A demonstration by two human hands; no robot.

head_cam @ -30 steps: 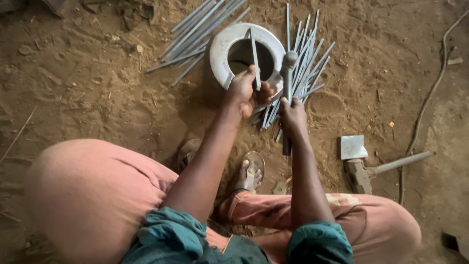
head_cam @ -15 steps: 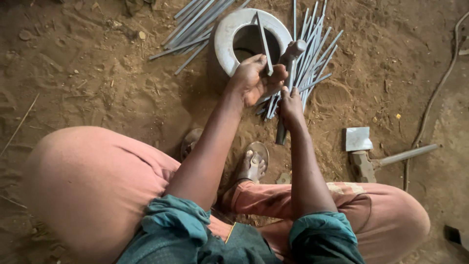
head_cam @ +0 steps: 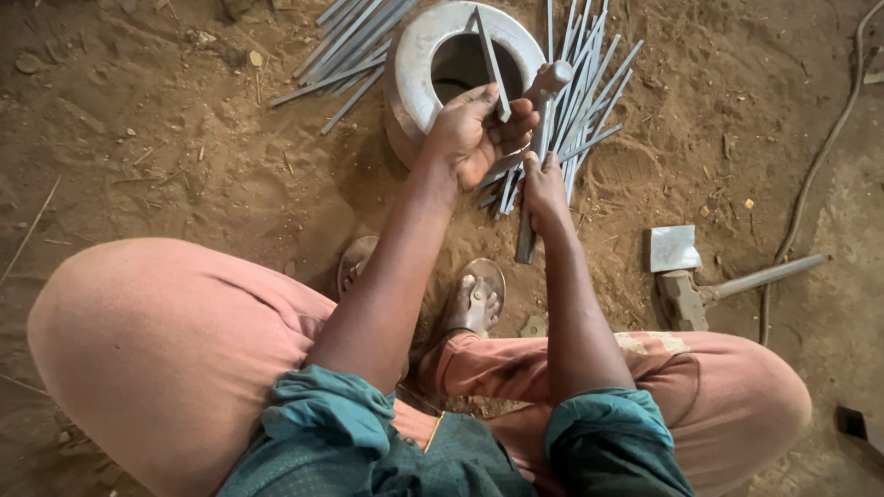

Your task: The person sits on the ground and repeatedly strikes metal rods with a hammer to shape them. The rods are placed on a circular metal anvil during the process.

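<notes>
raised since before, right hand (head_cam: 545,189) crowds the pot's rim (head_cam: 416,55).

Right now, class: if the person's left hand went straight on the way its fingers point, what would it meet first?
Probably the hammer in the right hand: the left hand, holding a thin metal strip, points rightward at it. Depth is unclear.
</notes>
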